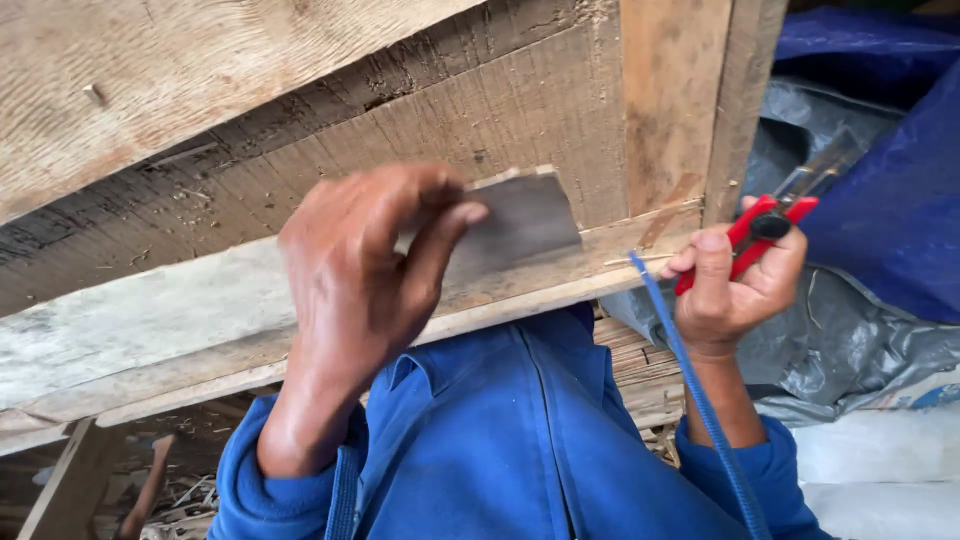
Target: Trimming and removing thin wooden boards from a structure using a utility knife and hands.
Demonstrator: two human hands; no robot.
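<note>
Left hand (350,290) grips flat grey piece (520,222); right hand (730,285) holds red-handled pliers (765,232).

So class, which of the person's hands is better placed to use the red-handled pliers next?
Probably the right hand: it already grips the red-handled pliers. The left hand is busy holding a grey flat piece against the wooden board.

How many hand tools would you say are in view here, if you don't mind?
1: the red-handled pliers, gripped in the right hand beside the wooden frame. Others may be hidden.
</note>
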